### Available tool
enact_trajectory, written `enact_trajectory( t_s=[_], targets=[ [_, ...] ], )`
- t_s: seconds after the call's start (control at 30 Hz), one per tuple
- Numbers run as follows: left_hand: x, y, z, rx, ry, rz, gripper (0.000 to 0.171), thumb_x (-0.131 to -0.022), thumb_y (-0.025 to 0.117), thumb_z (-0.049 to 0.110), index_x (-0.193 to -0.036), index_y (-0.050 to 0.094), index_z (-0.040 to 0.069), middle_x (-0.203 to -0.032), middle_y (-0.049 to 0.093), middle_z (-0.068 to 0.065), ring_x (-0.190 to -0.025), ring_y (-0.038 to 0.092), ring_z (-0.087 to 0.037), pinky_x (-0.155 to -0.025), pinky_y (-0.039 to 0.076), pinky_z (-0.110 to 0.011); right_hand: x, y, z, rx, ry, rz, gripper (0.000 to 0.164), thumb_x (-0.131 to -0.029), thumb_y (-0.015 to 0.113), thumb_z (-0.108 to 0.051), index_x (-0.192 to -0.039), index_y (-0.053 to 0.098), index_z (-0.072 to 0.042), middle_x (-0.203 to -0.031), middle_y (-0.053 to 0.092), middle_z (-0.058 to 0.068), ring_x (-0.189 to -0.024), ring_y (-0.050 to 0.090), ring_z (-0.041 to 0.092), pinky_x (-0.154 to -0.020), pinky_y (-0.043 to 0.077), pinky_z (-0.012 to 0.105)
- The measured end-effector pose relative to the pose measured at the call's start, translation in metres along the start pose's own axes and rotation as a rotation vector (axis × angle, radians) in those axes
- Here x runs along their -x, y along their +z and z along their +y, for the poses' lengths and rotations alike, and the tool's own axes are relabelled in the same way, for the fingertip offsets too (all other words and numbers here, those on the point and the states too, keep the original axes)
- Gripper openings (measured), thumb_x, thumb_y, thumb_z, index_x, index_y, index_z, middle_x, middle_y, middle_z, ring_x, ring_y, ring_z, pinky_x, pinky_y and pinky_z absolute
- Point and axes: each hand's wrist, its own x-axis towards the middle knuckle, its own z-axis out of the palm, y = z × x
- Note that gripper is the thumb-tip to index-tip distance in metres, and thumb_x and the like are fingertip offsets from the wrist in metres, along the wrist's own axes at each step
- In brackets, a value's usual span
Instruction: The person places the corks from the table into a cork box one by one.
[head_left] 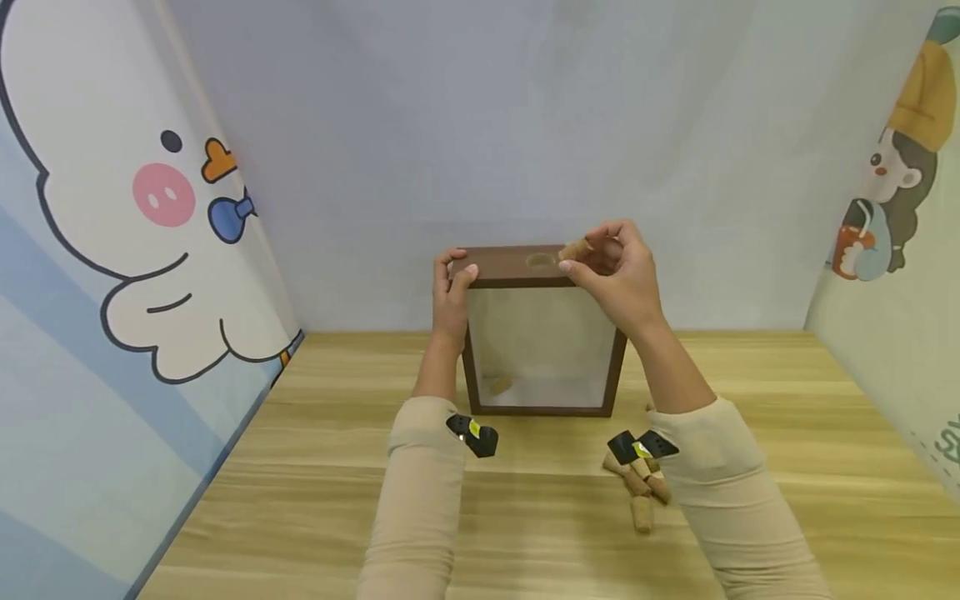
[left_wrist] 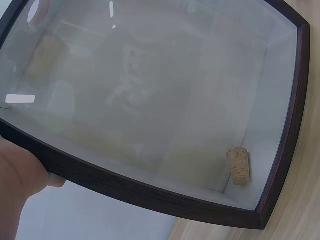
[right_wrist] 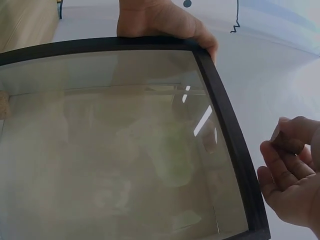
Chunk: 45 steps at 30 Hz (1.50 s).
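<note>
A dark brown display box (head_left: 498,265) with a clear front stands upright on the table, a round hole (head_left: 540,261) in its top. My left hand (head_left: 452,296) grips the box's upper left corner, thumb at the front and fingers over the top. Between the thumb and fingers of my right hand (head_left: 626,283) is a cork (head_left: 576,249), pinched just above the top, to the right of the hole. Inside the box, one cork (left_wrist: 239,166) lies at the bottom, toward the left in the head view.
Several loose corks (head_left: 641,510) lie in a pile on the wooden table (head_left: 315,500), in front of the box and partly hidden by my right sleeve (head_left: 712,442). A pale cloth wall (head_left: 525,125) rises behind, with printed cartoon panels at both sides.
</note>
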Motion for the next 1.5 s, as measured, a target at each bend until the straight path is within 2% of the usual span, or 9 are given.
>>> enact_trajectory(
  t_s=[0.23, 0.33, 0.47, 0.63, 0.83, 1.0, 1.13, 1.27, 1.5],
  targets=[
    [-0.003, 0.001, 0.0, 0.005, 0.001, 0.019, 0.044, -0.084, 0.049, 0.032, -0.12, 0.039, 0.009, -0.13, 0.034, -0.01, -0.111, 0.042, -0.03, -0.099, 0.02, -0.054, -0.028, 0.009, -0.004, 0.17, 0.137, -0.05, 0.035, -0.08, 0.072, -0.009, -0.109, 0.053, 0.0, -0.103, 0.065, 0.014, -0.091, 0.061, 0.021, -0.076, 0.047, 0.03],
    [-0.003, 0.002, 0.001, -0.005, 0.004, 0.028, 0.047, -0.083, 0.049, 0.033, -0.12, 0.038, 0.007, -0.13, 0.035, -0.012, -0.111, 0.041, -0.033, -0.098, 0.023, -0.049, -0.038, 0.011, -0.007, 0.281, 0.23, -0.091, 0.034, -0.081, 0.073, -0.013, -0.108, 0.055, -0.004, -0.1, 0.063, 0.012, -0.091, 0.059, 0.023, -0.076, 0.045, 0.035],
    [-0.001, 0.002, 0.003, -0.01, -0.001, 0.037, 0.043, -0.083, 0.048, 0.032, -0.119, 0.04, 0.01, -0.129, 0.036, -0.011, -0.108, 0.043, -0.027, -0.095, 0.025, -0.041, -0.047, 0.015, -0.008, 0.405, 0.331, -0.116, 0.036, -0.08, 0.074, -0.022, -0.107, 0.054, -0.007, -0.101, 0.062, 0.01, -0.088, 0.058, 0.024, -0.07, 0.044, 0.038],
    [-0.002, 0.002, 0.003, -0.015, -0.016, 0.023, 0.042, -0.085, 0.048, 0.03, -0.12, 0.039, 0.01, -0.131, 0.034, -0.009, -0.109, 0.044, -0.023, -0.096, 0.025, -0.041, -0.053, 0.016, -0.003, 0.437, 0.388, -0.077, 0.04, -0.078, 0.075, -0.03, -0.105, 0.054, -0.009, -0.101, 0.062, 0.009, -0.085, 0.059, 0.024, -0.066, 0.045, 0.036],
    [-0.004, 0.0, 0.006, -0.005, -0.026, 0.015, 0.04, -0.087, 0.046, 0.025, -0.122, 0.038, 0.008, -0.135, 0.032, -0.011, -0.111, 0.042, -0.026, -0.097, 0.024, -0.043, -0.054, 0.016, -0.006, 0.414, 0.382, -0.094, 0.043, -0.076, 0.077, -0.03, -0.106, 0.056, -0.008, -0.104, 0.063, 0.01, -0.091, 0.058, 0.025, -0.072, 0.045, 0.038],
    [-0.001, -0.001, 0.005, -0.001, -0.047, 0.009, 0.042, -0.088, 0.046, 0.022, -0.125, 0.036, 0.005, -0.135, 0.031, -0.012, -0.112, 0.041, -0.027, -0.098, 0.023, -0.045, -0.036, 0.01, -0.01, 0.237, 0.327, -0.129, 0.046, -0.079, 0.075, -0.026, -0.114, 0.055, -0.003, -0.109, 0.063, 0.012, -0.099, 0.057, 0.024, -0.084, 0.043, 0.039],
    [0.002, -0.001, 0.005, 0.008, -0.047, 0.01, 0.042, -0.088, 0.047, 0.022, -0.125, 0.036, 0.005, -0.134, 0.031, -0.012, -0.112, 0.041, -0.027, -0.098, 0.023, -0.044, -0.007, 0.005, -0.011, 0.091, 0.21, -0.107, 0.042, -0.083, 0.071, -0.021, -0.115, 0.055, 0.002, -0.111, 0.061, 0.015, -0.096, 0.059, 0.022, -0.083, 0.046, 0.033],
    [0.003, 0.0, 0.006, 0.002, -0.033, 0.012, 0.038, -0.088, 0.048, 0.025, -0.122, 0.038, 0.009, -0.132, 0.034, -0.009, -0.111, 0.042, -0.024, -0.096, 0.024, -0.042, 0.021, 0.0, -0.009, 0.028, 0.124, -0.075, 0.036, -0.085, 0.068, -0.015, -0.112, 0.056, 0.005, -0.109, 0.061, 0.018, -0.09, 0.06, 0.018, -0.078, 0.048, 0.027],
    [0.002, -0.003, 0.006, -0.012, -0.024, 0.016, 0.038, -0.085, 0.049, 0.029, -0.118, 0.039, 0.013, -0.132, 0.033, -0.008, -0.11, 0.043, -0.024, -0.096, 0.026, -0.042, 0.06, -0.011, -0.001, 0.038, 0.141, -0.117, 0.034, -0.085, 0.067, -0.012, -0.114, 0.057, 0.003, -0.109, 0.061, 0.013, -0.09, 0.059, 0.016, -0.075, 0.048, 0.024]
  ],
)
